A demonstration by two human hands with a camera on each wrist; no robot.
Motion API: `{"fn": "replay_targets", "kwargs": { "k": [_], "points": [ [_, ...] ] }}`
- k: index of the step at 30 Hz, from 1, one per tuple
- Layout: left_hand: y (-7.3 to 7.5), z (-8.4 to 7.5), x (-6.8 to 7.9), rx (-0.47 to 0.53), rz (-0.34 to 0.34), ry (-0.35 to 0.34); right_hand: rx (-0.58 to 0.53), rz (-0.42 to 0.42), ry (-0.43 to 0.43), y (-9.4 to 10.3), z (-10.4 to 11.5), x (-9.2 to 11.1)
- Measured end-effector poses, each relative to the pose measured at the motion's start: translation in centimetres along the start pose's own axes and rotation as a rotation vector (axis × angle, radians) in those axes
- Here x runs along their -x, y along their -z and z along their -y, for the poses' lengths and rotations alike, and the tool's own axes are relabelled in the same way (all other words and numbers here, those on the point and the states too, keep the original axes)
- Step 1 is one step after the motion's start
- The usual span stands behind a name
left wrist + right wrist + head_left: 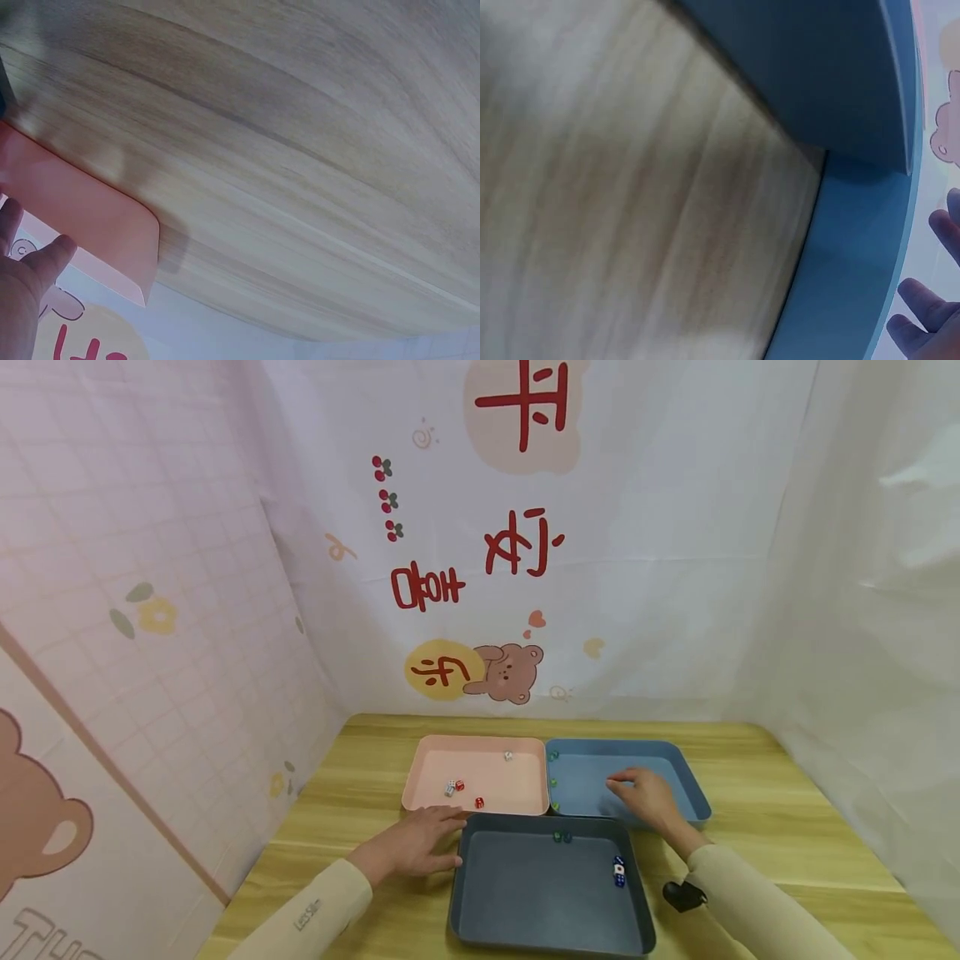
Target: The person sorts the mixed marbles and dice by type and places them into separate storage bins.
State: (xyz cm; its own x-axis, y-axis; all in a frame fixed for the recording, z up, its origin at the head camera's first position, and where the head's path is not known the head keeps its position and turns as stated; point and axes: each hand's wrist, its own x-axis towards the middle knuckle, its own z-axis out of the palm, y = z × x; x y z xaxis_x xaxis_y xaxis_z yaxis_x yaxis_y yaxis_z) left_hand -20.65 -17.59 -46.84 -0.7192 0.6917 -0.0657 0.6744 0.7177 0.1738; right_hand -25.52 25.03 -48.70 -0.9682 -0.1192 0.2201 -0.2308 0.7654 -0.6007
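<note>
In the head view, my left hand (420, 843) lies at the left rim of the dark grey-blue tray (551, 893), by the pink tray's near corner, its fingers loosely extended. My right hand (647, 795) hovers above the blue tray (622, 748), thumb and fingers pointing left; I see nothing between them. Fingers (922, 300) of that hand appear spread in the right wrist view. The dark tray holds green dice (557, 837) at its far side, and blue dice (619, 881) with a white die (618, 869) at the right. Several green dice (553, 782) sit along the blue tray's left side.
The pink tray (480, 742) stands left of the blue one, holding red dice (479, 802) and white dice (508, 756). All three trays sit close together on a wood-grain table (757, 802). Printed cloth (660, 568) hangs behind and at both sides.
</note>
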Motion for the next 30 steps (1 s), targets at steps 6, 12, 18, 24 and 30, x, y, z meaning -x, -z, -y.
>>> {"fn": "replay_targets", "kwargs": {
  "k": [6,12,18,24,30],
  "points": [
    [-0.1,0.1,-0.3,-0.013,0.002,-0.009,0.03,0.008,0.052,-0.1,0.0,0.6],
    [0.2,0.0,0.0,-0.022,0.003,0.021,0.081,-0.016,0.146,-0.4,0.2,1.2],
    [0.2,0.1,0.1,-0.034,0.01,0.028,0.182,-0.017,0.264,-0.7,0.2,2.0],
    [0.2,0.0,0.0,-0.054,-0.003,0.021,0.197,0.006,0.28,-1.0,-0.1,2.7],
    [0.3,-0.4,-0.2,-0.064,0.01,0.033,0.196,0.019,0.265,-1.0,-0.4,3.5]
  ]
}}
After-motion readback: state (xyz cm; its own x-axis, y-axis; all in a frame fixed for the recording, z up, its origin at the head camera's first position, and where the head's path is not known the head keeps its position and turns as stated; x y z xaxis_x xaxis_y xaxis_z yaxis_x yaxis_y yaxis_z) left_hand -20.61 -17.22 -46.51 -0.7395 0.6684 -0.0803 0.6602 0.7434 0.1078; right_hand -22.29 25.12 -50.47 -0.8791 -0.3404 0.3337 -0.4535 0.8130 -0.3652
